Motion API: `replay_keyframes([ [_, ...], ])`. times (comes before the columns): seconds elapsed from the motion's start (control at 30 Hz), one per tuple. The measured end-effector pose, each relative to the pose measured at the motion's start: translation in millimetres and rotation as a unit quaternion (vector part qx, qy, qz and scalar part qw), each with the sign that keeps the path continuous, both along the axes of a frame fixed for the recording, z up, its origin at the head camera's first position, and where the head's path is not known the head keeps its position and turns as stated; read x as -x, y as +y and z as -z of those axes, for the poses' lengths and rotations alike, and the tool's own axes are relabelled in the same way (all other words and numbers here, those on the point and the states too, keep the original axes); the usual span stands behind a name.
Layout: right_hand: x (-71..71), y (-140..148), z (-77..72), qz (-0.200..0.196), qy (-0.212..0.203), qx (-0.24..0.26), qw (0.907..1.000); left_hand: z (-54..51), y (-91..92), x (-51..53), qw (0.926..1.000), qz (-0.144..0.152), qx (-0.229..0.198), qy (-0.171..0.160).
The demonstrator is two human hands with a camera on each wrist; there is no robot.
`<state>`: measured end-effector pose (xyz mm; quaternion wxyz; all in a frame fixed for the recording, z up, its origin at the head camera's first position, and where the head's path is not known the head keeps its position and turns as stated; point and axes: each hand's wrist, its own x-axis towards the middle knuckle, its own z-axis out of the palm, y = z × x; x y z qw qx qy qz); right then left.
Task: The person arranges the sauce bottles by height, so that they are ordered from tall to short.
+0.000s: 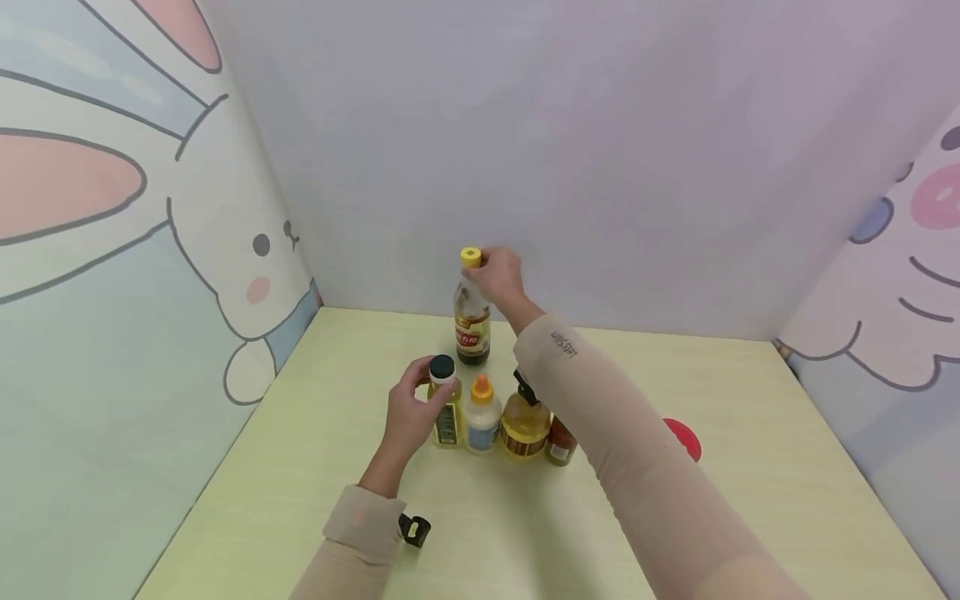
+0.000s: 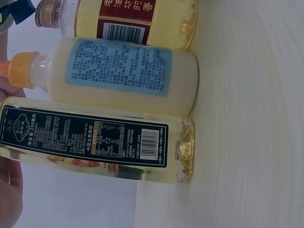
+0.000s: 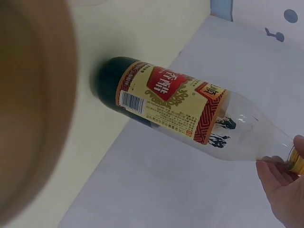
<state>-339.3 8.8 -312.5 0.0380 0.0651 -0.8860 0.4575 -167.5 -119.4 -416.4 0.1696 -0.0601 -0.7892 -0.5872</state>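
Beige sleeves (image 1: pixel 637 467) (image 1: pixel 352 533), hands (image 1: pixel 409 412) (image 1: pixel 502 279) on bottles (image 1: pixel 449 425) (image 1: pixel 472 332)

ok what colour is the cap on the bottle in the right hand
The cap is yellow, clearest in the head view.

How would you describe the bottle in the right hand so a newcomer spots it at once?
On the pale table, go to the back, near the wall. There the right hand grips a tall clear bottle near its top. Its yellow cap and dark contents set it apart from the black-capped bottle and orange-capped bottle in front.
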Motion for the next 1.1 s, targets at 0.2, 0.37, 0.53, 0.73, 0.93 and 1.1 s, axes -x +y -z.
replay_keyframes([
  [0.2,1.1,-8,5.2,0.006,-0.006,0.005,0.9999,-12.9,0.6,-9.3,1.0,0.002,0.001,-0.005],
  [0.37,2.7,-15,5.8,0.001,-0.017,-0.003,0.9998,-11.7,0.4,-9.3,1.0,0.0,-0.002,-0.009],
  [0.53,4.6,-18,6.6,0.002,-0.021,-0.005,0.9998,-10.7,0.7,-9.0,0.9999,0.005,-0.005,-0.01],
  [0.73,4.8,-17,5.1,0.007,-0.027,0.003,0.9996,-10.9,2.6,-8.3,0.9998,0.012,-0.01,-0.011],
  [0.93,6.4,-16,4.2,0.016,-0.038,0.01,0.9991,-12.8,4.1,-8.3,0.9997,0.014,-0.009,-0.017],
  [1.1,7.9,-15,1.1,0.022,-0.04,0.012,0.9989,-15.1,4.3,-7.0,0.9995,0.017,-0.012,-0.023],
])
